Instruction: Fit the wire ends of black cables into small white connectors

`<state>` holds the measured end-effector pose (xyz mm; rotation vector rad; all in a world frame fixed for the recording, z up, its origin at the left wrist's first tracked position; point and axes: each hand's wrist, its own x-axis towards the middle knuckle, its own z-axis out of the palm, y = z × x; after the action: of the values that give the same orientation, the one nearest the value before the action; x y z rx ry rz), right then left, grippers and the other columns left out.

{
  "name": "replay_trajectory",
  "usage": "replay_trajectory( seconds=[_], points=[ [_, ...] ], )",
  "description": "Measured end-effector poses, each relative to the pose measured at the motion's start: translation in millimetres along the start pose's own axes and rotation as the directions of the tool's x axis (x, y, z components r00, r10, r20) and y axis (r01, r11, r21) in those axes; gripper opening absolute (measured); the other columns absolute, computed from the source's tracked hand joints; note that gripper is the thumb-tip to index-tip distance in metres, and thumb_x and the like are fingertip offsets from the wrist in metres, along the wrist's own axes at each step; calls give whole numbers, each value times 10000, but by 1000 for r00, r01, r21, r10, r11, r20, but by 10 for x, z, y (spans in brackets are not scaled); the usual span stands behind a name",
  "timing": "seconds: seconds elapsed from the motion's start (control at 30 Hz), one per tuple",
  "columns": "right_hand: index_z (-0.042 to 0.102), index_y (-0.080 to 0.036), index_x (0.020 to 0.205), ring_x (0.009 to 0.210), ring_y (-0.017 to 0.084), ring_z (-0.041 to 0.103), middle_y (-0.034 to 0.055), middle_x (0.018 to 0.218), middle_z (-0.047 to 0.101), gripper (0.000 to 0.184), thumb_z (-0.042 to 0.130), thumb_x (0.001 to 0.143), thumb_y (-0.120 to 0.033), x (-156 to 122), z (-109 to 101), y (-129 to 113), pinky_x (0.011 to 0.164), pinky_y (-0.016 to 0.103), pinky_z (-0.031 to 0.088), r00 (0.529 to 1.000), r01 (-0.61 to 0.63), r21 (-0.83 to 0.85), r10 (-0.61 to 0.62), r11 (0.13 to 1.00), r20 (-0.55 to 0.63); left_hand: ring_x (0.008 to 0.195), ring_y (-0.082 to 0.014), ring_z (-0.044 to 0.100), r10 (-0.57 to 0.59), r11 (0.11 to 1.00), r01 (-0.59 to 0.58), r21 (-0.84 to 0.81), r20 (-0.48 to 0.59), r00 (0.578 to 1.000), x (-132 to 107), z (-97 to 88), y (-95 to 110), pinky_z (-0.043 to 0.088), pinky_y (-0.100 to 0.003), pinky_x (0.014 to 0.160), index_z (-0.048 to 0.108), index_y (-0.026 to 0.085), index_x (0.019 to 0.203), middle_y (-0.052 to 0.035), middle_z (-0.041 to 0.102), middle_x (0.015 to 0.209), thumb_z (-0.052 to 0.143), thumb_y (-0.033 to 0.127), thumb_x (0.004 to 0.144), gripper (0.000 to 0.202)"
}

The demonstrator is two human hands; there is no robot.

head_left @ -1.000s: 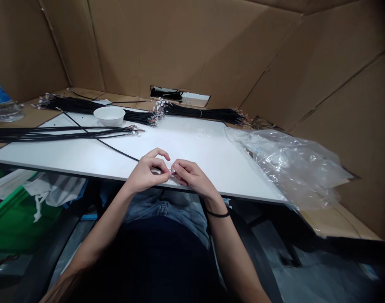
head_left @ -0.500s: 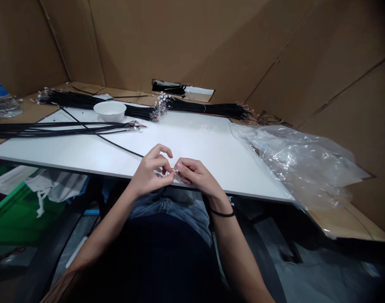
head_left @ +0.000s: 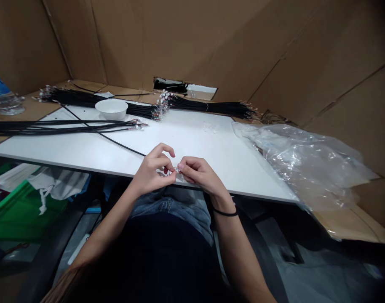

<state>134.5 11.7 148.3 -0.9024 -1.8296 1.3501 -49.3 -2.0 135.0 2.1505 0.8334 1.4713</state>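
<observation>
Over the near edge of the white board (head_left: 192, 134), my left hand (head_left: 156, 168) is closed in a pinch on the thin wires at the end of a black cable (head_left: 119, 144). Its index finger arches up, away from the pinch. The cable runs from under that hand up to the back left of the board. My right hand (head_left: 197, 173) faces it with thumb and index finger pressed together on a small whitish piece, mostly hidden by the fingertips. Thin wire ends show in the narrow gap between the two hands.
Bundles of black cables (head_left: 211, 106) with white connectors lie along the back. More loose cables (head_left: 69, 127) and a white bowl (head_left: 111, 110) are at left. Small clear pieces (head_left: 210, 127) lie mid-board. A plastic bag (head_left: 300, 155) covers the right edge; a bottle (head_left: 3, 99) stands far left.
The view has shifted slightly. Both hands hold nearly the same pose, with a slightly wider gap between the fingertips.
</observation>
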Motion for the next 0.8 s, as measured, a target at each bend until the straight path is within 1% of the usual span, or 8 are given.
replay_trajectory(
  seconds=[0.33, 0.5, 0.8],
  points=[
    [500, -174, 662, 444, 62, 273, -71, 495, 377, 430, 599, 887, -527, -5, -5, 6, 442, 238, 183, 1000, -5, 26, 4, 1000, 30, 608, -53, 538, -11, 1000, 11, -6, -5, 1000, -5, -6, 6, 430, -225, 563, 563, 141, 637, -43, 547, 987, 638, 82, 754, 151],
    [503, -174, 679, 446, 62, 269, -72, 499, 374, 434, 597, 881, -546, -8, -8, 18, 444, 238, 184, 999, -29, 29, 28, 999, 34, 609, -56, 544, -16, 1000, 16, 0, -3, 1000, -5, -10, 5, 436, -229, 567, 564, 142, 632, -43, 550, 985, 634, 83, 753, 152],
    [505, -171, 669, 447, 62, 281, -70, 502, 377, 434, 604, 880, -536, -6, -7, -2, 447, 239, 189, 999, -15, 24, 15, 1000, 36, 605, -52, 544, -20, 1000, 20, -18, 0, 1000, -3, -17, 8, 442, -224, 564, 565, 140, 627, -41, 552, 983, 630, 82, 752, 152]
  ],
)
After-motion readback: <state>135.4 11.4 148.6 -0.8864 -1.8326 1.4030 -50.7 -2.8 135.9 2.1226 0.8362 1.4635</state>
